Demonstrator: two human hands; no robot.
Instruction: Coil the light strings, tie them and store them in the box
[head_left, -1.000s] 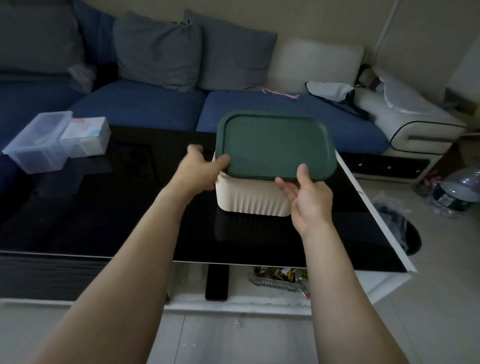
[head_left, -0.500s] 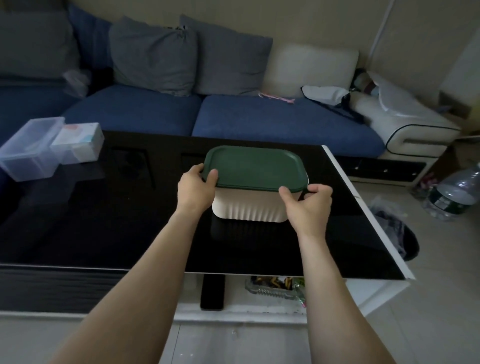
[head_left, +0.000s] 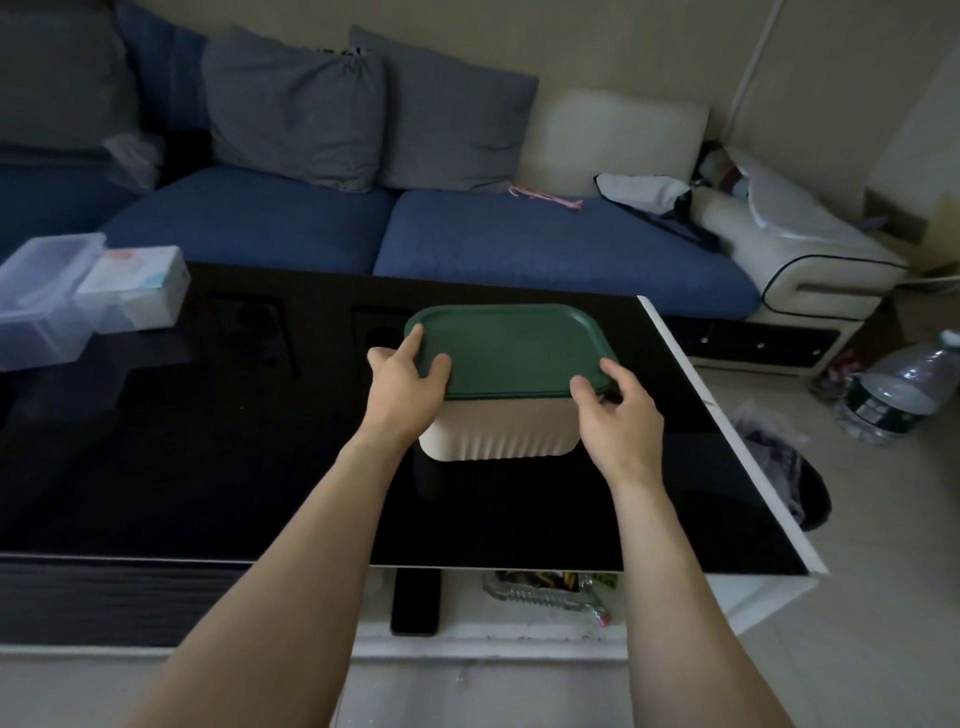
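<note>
A cream ribbed box (head_left: 498, 431) stands on the black glass table (head_left: 208, 457), right of the middle. A dark green lid (head_left: 509, 348) lies flat on top of it. My left hand (head_left: 402, 387) grips the lid's near left corner, thumb on top. My right hand (head_left: 618, 415) grips the near right corner, fingers curled over the rim. No light strings are in view; the box's inside is hidden by the lid.
Two clear plastic containers (head_left: 47, 301) sit at the table's far left. A blue sofa (head_left: 519, 244) with grey cushions runs behind the table. A dark bin (head_left: 795, 488) and a large water bottle (head_left: 904, 389) stand on the floor to the right.
The green lid, tilted up over the box a second ago, has come down flat onto it. Both hands have shifted to the lid's near corners.
</note>
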